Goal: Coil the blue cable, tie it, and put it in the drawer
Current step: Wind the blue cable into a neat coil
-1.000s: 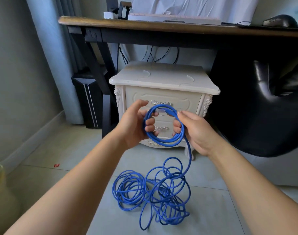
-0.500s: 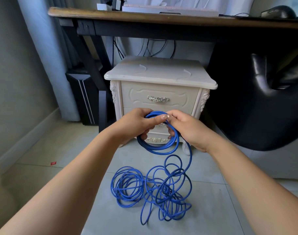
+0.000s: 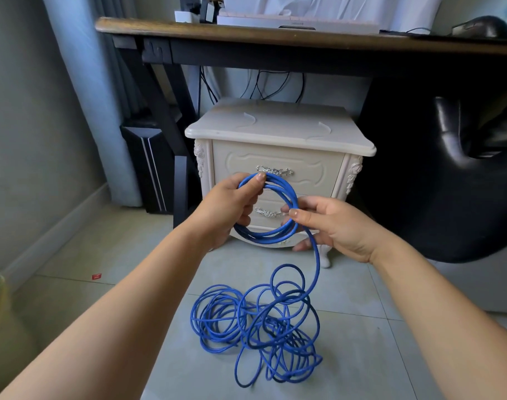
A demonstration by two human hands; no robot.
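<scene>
Head view: two bare hands hold one blue cable (image 3: 265,235) in front of one cream nightstand (image 3: 278,131). The left hand (image 3: 232,209) grips a small coil of a few turns, lying too close together to count, with its thumb pressed on top and its fingers curled round the coil's left side. The right hand (image 3: 341,226) pinches the cable between thumb and forefinger at the coil's right edge, while its other fingers are loosely spread below. From that pinch a single strand drops to the tiled floor (image 3: 131,255), where the rest of the cable lies in one loose tangle of many loops, just before the nightstand. The nightstand has two drawers, an upper drawer (image 3: 275,160) and a lower drawer (image 3: 271,202), both closed, each with one silver handle. Above stands one wooden desk (image 3: 275,36) carrying one keyboard (image 3: 298,23) and one black mouse (image 3: 486,27). One black chair (image 3: 448,183) sits to the right, one dark computer tower (image 3: 148,166) to the left, and one red scrap (image 3: 96,276) lies on the floor.
</scene>
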